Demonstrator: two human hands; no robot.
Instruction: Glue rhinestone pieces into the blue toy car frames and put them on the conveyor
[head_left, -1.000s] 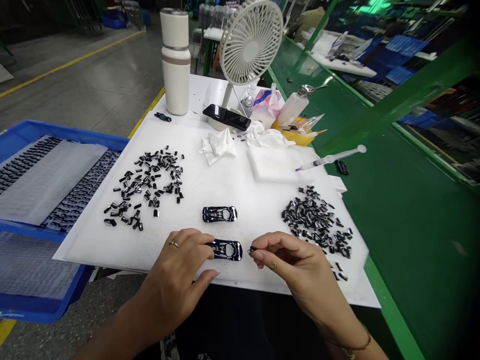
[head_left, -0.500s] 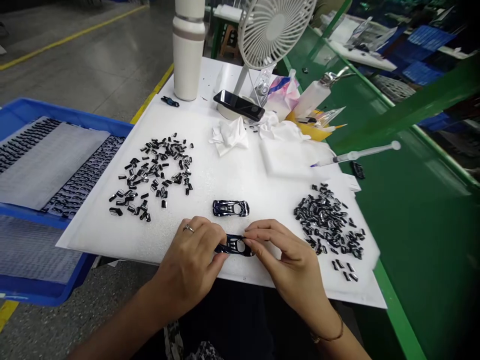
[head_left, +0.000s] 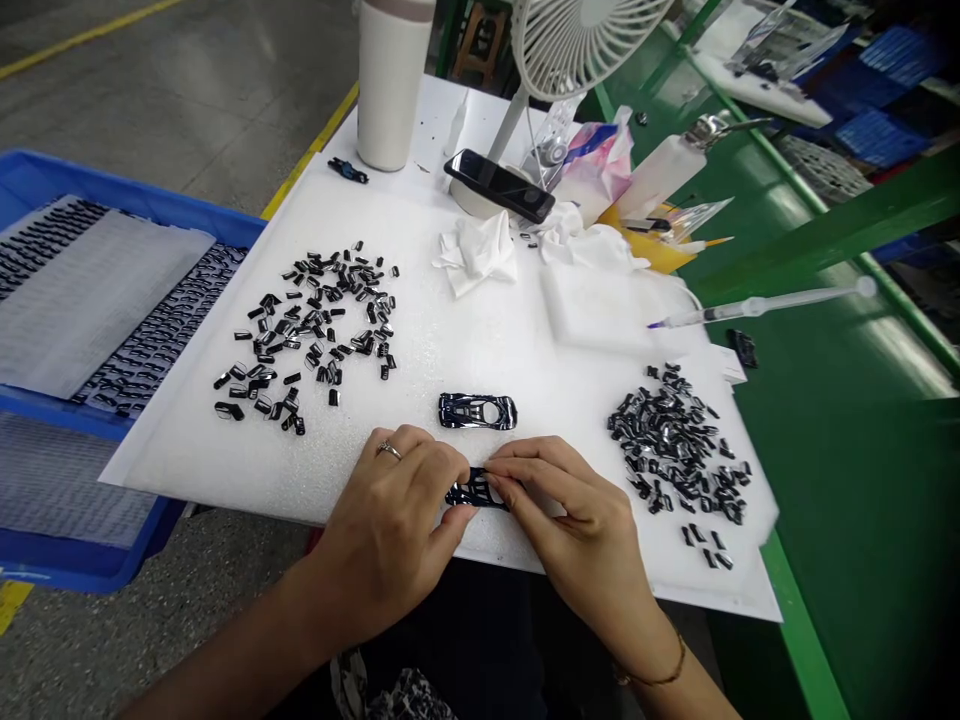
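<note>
Near the front edge of the white foam sheet, a dark toy car body lies between my hands. My left hand, with a ring on one finger, grips its left end between thumb and fingers. At its right end, the thumb and fingertips of my right hand are pinched together against the body; whether a small part is between them is hidden. Just beyond lies a second dark car body, glossy, with a round opening, touched by neither hand.
Small black parts lie scattered at left and in a denser pile at right. Behind are a crumpled white cloth, a phone, a fan, a white tumbler and a syringe. A blue crate stands left.
The camera view has shifted, so the table things appear farther right. Both hands stay on the same car body, with the fingers slightly closer together over it.
</note>
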